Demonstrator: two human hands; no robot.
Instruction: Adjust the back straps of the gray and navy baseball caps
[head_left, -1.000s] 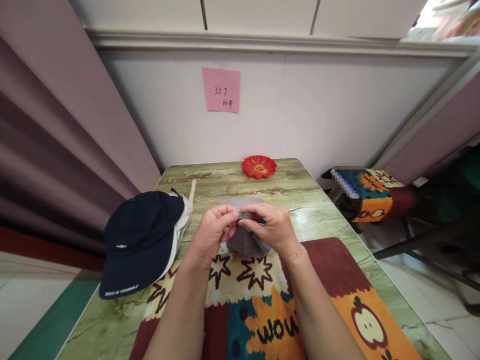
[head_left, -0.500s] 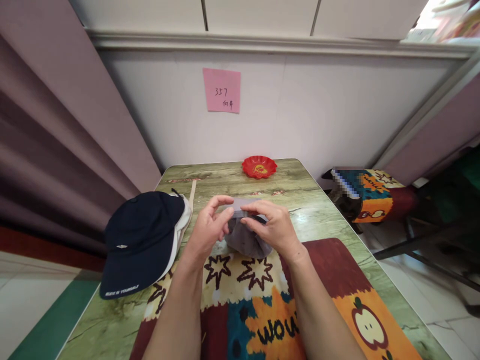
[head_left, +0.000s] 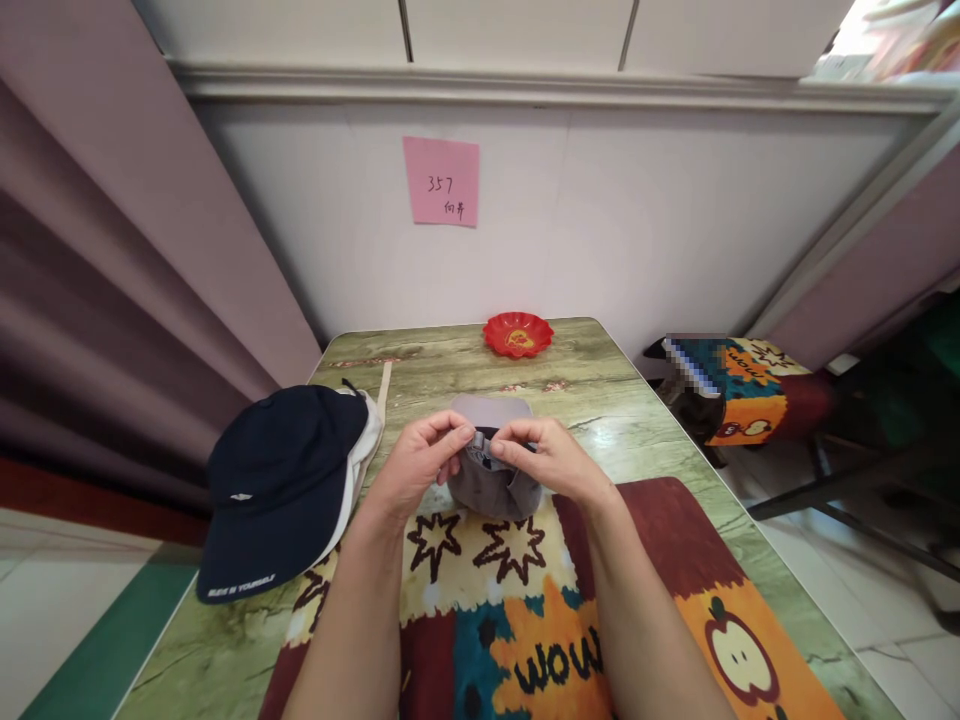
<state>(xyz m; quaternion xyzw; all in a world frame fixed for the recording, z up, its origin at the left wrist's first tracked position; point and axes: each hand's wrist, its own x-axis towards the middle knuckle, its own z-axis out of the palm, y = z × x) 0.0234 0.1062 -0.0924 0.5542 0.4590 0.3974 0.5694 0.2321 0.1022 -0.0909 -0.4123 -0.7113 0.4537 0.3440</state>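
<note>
A grey cap [head_left: 495,490] rests at the middle of the table, its brim pointing away from me and its back strap towards me. My left hand [head_left: 427,455] pinches the strap near its small buckle [head_left: 478,440], with thumb and forefinger together. From the other side, my right hand [head_left: 544,455] pinches the same strap just right of the buckle. To the left lies a navy cap [head_left: 285,470] with white lettering on its brim, stacked over a white cap [head_left: 365,440] that shows only along its right edge.
A red scalloped dish [head_left: 517,335] stands at the table's far edge. Under my forearms spreads a patterned mat [head_left: 517,620]. A pink note [head_left: 442,182] is stuck on the wall behind. Beyond the table's right side stands a stool with a similar patterned cover [head_left: 750,385].
Both hands have dropped slightly, and more of the grey cap's brim shows above them. The strap and buckle now show between my fingertips. The other caps stay put.
</note>
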